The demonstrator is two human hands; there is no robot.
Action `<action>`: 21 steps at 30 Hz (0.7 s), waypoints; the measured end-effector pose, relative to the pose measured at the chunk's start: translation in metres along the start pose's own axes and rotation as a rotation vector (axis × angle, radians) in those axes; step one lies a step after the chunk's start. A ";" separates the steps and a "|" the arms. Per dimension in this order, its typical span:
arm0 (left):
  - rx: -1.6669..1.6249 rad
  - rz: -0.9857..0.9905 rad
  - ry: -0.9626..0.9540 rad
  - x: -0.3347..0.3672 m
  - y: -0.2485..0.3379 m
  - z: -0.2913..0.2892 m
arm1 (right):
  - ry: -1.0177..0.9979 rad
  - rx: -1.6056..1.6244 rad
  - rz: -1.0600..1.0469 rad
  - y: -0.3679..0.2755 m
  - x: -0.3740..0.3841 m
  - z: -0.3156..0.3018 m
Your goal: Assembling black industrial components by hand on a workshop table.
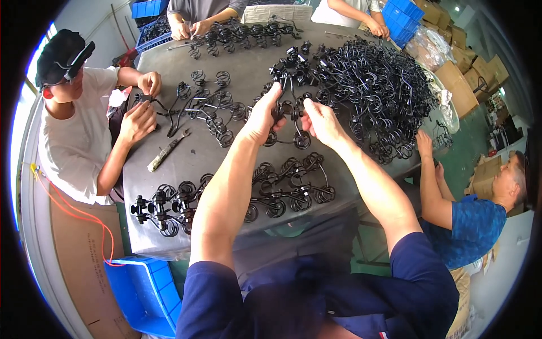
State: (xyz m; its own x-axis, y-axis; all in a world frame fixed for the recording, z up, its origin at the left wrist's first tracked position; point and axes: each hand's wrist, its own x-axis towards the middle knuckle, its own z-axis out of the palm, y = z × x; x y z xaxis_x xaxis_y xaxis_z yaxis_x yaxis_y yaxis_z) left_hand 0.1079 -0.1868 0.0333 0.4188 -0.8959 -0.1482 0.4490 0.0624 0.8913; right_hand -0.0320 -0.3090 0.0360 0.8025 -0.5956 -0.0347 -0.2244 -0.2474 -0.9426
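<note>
Above the middle of the table, my left hand (264,116) closes round a black coiled spring part (302,139), its thumb pointing up along it. My right hand (326,123) pinches the same part from the other side, thumb and fingers together. A bent black wire with a coil hangs below my hands. Where my fingers cover it, the part's fitting is hidden. Just beyond my hands stand more black spring parts with fittings (292,63). Between my forearms and to their left, finished-looking rows of coiled springs (276,192) with black clamps and bolts (160,203) lie along the near edge.
A large tangled heap of black springs (372,90) covers the table's right side. An open-end wrench (168,150) lies at left on the grey table (144,169). Co-workers sit left, right and across, with hands at parts. A blue bin (138,294) stands on the floor at lower left.
</note>
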 end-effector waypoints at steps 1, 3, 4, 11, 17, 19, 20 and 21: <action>-0.002 -0.001 -0.007 0.000 0.001 0.004 | 0.006 -0.003 0.002 0.010 0.001 -0.001; 0.014 0.007 -0.003 0.000 0.002 0.008 | 0.049 -0.202 -0.292 0.025 0.002 0.001; 0.016 0.006 -0.003 0.000 0.002 0.006 | 0.059 -0.227 -0.321 0.021 0.000 0.004; 0.019 -0.001 0.011 0.000 -0.001 0.002 | -0.058 -0.051 0.027 0.011 0.002 0.003; 0.016 -0.003 0.045 0.003 -0.003 0.005 | 0.175 -0.370 -0.413 0.020 -0.007 0.013; 0.003 0.011 0.060 0.002 -0.004 0.007 | 0.200 -0.384 -0.360 0.020 -0.011 0.019; 0.054 0.020 0.042 0.002 -0.005 0.007 | 0.204 -0.394 -0.301 0.019 -0.011 0.019; 0.105 0.028 0.023 0.002 -0.005 0.008 | 0.208 -0.403 -0.241 0.019 -0.011 0.018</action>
State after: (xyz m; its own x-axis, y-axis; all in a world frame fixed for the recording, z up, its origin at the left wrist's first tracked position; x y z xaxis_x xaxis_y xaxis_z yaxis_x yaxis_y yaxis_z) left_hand 0.1004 -0.1922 0.0319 0.4490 -0.8838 -0.1311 0.3519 0.0401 0.9352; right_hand -0.0350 -0.2932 0.0128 0.7398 -0.6148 0.2735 -0.2747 -0.6470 -0.7113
